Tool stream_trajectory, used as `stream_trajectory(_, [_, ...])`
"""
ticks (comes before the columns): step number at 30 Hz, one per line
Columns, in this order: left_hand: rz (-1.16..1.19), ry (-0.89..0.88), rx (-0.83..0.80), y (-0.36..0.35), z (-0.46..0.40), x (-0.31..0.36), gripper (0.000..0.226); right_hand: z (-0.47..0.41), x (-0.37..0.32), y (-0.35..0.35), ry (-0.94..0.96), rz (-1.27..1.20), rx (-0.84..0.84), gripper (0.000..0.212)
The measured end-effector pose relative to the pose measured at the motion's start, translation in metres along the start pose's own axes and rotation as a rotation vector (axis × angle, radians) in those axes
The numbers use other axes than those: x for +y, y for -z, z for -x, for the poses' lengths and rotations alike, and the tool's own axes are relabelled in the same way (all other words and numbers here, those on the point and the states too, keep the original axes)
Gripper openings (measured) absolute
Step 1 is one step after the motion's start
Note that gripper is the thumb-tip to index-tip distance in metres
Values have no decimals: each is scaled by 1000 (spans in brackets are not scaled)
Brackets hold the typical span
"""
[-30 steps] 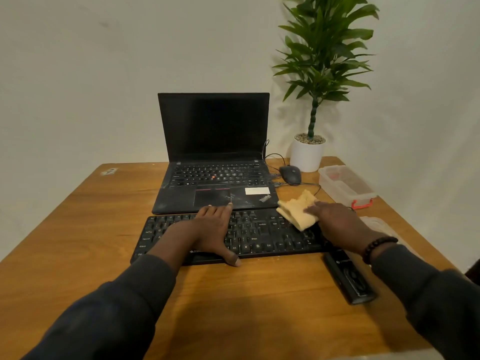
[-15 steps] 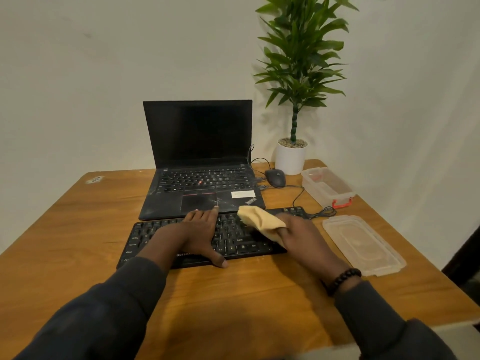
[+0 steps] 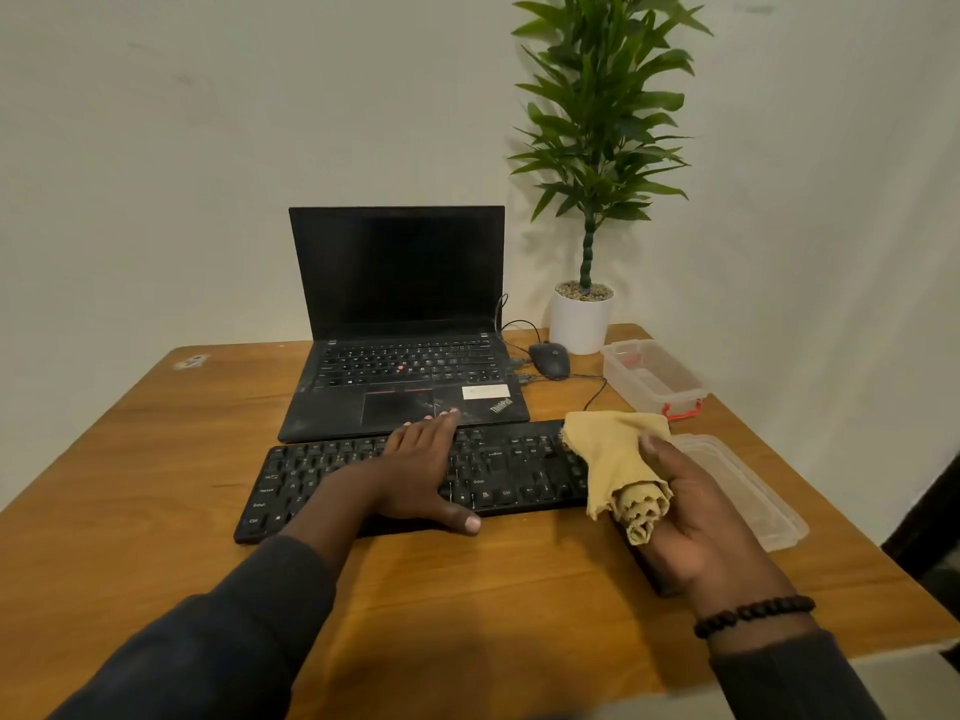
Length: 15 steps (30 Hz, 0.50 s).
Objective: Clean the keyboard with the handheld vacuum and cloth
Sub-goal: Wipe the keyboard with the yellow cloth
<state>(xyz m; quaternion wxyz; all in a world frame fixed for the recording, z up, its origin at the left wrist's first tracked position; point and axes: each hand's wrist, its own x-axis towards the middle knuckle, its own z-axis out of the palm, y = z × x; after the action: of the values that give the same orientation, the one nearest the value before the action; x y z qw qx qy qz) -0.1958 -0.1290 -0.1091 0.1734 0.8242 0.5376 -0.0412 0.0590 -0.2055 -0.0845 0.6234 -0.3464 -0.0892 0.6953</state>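
A warm wooden table [image 3: 156, 459] with visible grain and a soft sheen carries a matt black plastic keyboard [image 3: 519, 475]; the tan cloth [image 3: 613, 459] looks soft, woven and frayed at its bunched end; the laptop [image 3: 400, 356] shows a dull, dusty black casing and a dark glossy screen; a clear plastic box [image 3: 654, 376] and clear lid [image 3: 753, 491] appear smooth and translucent; the plant pot [image 3: 579, 324] is smooth matt white.
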Motion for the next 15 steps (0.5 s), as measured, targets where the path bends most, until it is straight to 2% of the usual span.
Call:
stream_trajectory(3, [-8, -35, 21, -3, -7, 13, 134, 2, -1, 8, 9, 178, 90, 37])
stream_trajectory(5, [-24, -32, 26, -4, -11, 17, 134, 5, 0, 9, 65, 395, 127, 31])
stream_trajectory(7, [-30, -16, 25, -5, -14, 18, 135, 4, 0, 8, 267, 792, 228, 29])
stream_trajectory(10, [-19, 20, 14, -4, -16, 14, 138, -14, 1, 10, 734, 1490, 450, 37])
stream_trajectory(11, [-14, 31, 10, -4, -16, 13, 139, -22, 5, 9, 786, 1678, 496, 38])
stream_trajectory(13, [-18, 44, 4, -2, -16, 13, 141, -33, 25, 6, 740, 1994, 452, 37])
stream_trajectory(15, [-41, 46, 0, -1, -16, 15, 141, -37, 52, 1, 716, 2143, 310, 34])
